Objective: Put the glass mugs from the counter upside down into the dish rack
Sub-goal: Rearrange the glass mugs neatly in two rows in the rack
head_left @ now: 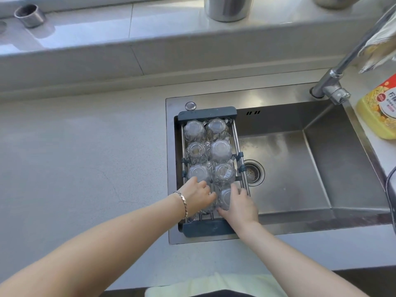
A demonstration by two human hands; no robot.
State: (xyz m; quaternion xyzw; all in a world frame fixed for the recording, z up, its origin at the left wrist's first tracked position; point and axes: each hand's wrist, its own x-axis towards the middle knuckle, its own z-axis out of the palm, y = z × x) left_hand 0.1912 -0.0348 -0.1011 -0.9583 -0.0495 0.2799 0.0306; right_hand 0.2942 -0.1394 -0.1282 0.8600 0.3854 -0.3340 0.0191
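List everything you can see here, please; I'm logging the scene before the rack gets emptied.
glass mugs: at least seven, clear, upside down in the rack; an eighth may sit under the left hand
dish rack: one, dark grey ends with metal rails, across the sink's left side
sink: one, steel, set in the counter
faucet: one, chrome, at the sink's far right corner
bottle: one, yellow with an orange label, right of the sink
counter: one, pale grey, left of the sink
metal cups: one small on the left of the ledge, larger ones cut off at the top
bracelet: one, silver, left wrist
hands: left among the near mugs; right on the nearest right mug
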